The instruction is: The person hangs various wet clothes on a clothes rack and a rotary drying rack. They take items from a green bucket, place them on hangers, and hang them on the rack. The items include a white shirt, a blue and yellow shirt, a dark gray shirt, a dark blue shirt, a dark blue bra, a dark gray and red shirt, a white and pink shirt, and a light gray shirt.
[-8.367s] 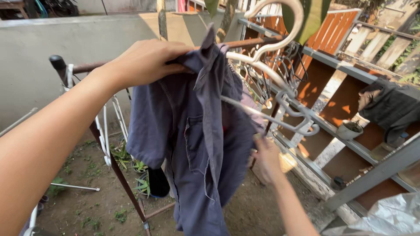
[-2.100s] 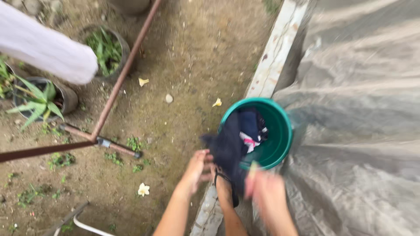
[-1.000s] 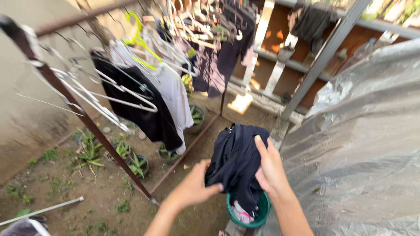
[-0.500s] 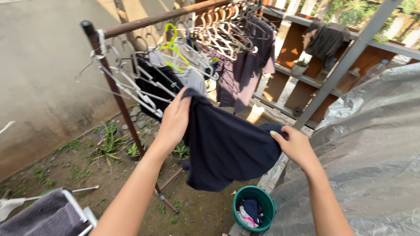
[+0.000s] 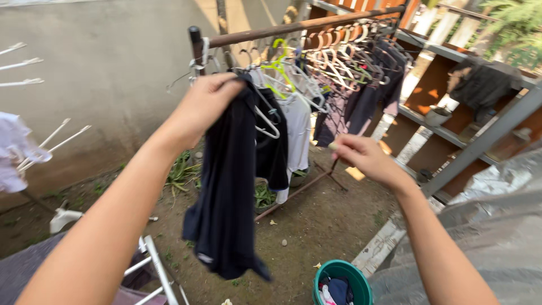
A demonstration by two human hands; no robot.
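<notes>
From the head view I count two bare hands of my own, one dark garment in hand, one rusty clothes rail and one green bucket.

My left hand (image 5: 206, 101) is closed in a fist around the top of a dark navy garment (image 5: 231, 186), which hangs limp and long from that grip, in front of the rail's near end and well above the dirt ground (image 5: 316, 220). The cloth looks soft and thin, with loose folds. My right hand (image 5: 361, 157) is out in the open air to the right of the garment, apart from it, fingers curled in; something small and pale shows at its fingertips, but I cannot tell what it is or whether it is pinched.

The clothes rail (image 5: 293, 27) is a round brown metal bar on an upright post. It carries a crowd of thin plastic hangers, too tangled to count; most are white or pale, one is bright green (image 5: 278, 63). I make out a white shirt (image 5: 296, 133) and several dark clothes hanging on it.

The green bucket (image 5: 341, 282) is round and plastic, standing on the ground low between my arms. It holds a small heap of crumpled clothes, blue and pale pieces among them.

A grey plastic sheet (image 5: 497, 237), wrinkled and shiny, covers the right side.
</notes>
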